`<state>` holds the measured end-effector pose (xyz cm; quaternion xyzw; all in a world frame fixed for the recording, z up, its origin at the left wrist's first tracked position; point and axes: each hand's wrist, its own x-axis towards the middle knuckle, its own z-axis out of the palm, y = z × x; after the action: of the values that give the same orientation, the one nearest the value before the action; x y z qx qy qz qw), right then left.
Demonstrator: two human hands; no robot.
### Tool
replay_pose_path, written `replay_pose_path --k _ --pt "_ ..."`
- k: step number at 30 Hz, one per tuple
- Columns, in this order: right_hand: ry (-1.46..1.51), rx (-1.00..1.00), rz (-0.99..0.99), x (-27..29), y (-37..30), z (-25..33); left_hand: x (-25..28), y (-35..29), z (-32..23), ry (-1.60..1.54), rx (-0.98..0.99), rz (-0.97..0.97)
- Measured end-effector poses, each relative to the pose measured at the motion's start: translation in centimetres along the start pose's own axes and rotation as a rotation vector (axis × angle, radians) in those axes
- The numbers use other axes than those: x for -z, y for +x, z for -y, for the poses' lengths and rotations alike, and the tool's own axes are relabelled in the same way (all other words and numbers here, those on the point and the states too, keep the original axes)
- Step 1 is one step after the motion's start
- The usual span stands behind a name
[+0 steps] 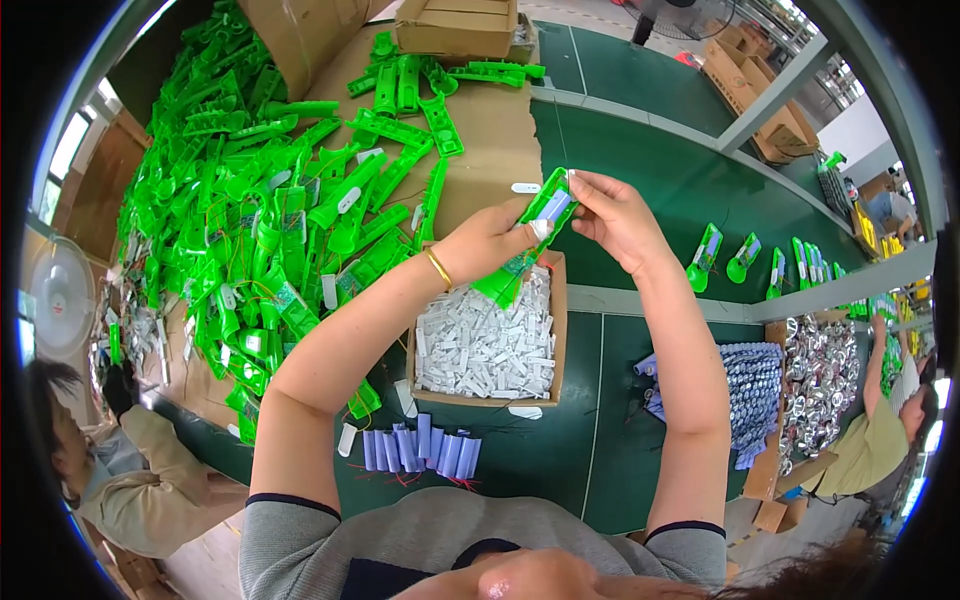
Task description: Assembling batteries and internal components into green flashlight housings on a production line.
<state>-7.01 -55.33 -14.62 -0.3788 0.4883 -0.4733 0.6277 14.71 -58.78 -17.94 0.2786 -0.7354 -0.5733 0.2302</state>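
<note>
My left hand point(490, 240) grips a green plastic housing point(500, 287), which is tilted with its upper end to the right. Inside the housing lies a blue-violet battery cell point(556, 204), and part of a green circuit board point(519, 264) shows lower down. At the housing's upper end, the fingertips of my right hand point(618, 218) are pinched together; what they hold is too small to make out. A thin dark wire rises from that end. Just left of it, a small white oval part point(524, 188) lies on the table. Below my hands stands a cardboard box point(561, 330) of small white plastic parts point(485, 345).
Green housings point(270, 200) are heaped at left on cardboard. Several battery cells point(420, 450) lie near me; more cells point(745, 395) and a box of shiny round parts point(820, 380) are at right. Filled housings point(705, 258) line the bench beyond a metal rail point(660, 305). Co-workers sit on both sides.
</note>
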Motion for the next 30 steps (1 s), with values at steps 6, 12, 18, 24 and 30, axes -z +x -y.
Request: replay_pose_path --k 6,12,18,24,30 --pt "-0.069 0.002 -0.039 0.5 -0.2 0.3 -0.6 0.2 -1.4 0.170 -0.039 -0.038" --pt "-0.161 0.126 -0.057 0.7 0.1 -0.7 -0.7 0.2 -2.1 0.284 -0.013 -0.062" --pt "-0.502 0.527 -0.338 -1.0 0.4 -1.5 -1.3 0.2 -0.9 0.229 -0.060 -0.157" --pt "-0.812 0.911 -0.520 -1.2 0.7 -2.7 -1.8 -0.1 -1.6 0.265 0.000 -0.212" --pt "-0.222 0.369 -0.364 -2.7 -0.1 -0.6 -1.5 -0.5 -1.6 0.315 -0.020 -0.242"
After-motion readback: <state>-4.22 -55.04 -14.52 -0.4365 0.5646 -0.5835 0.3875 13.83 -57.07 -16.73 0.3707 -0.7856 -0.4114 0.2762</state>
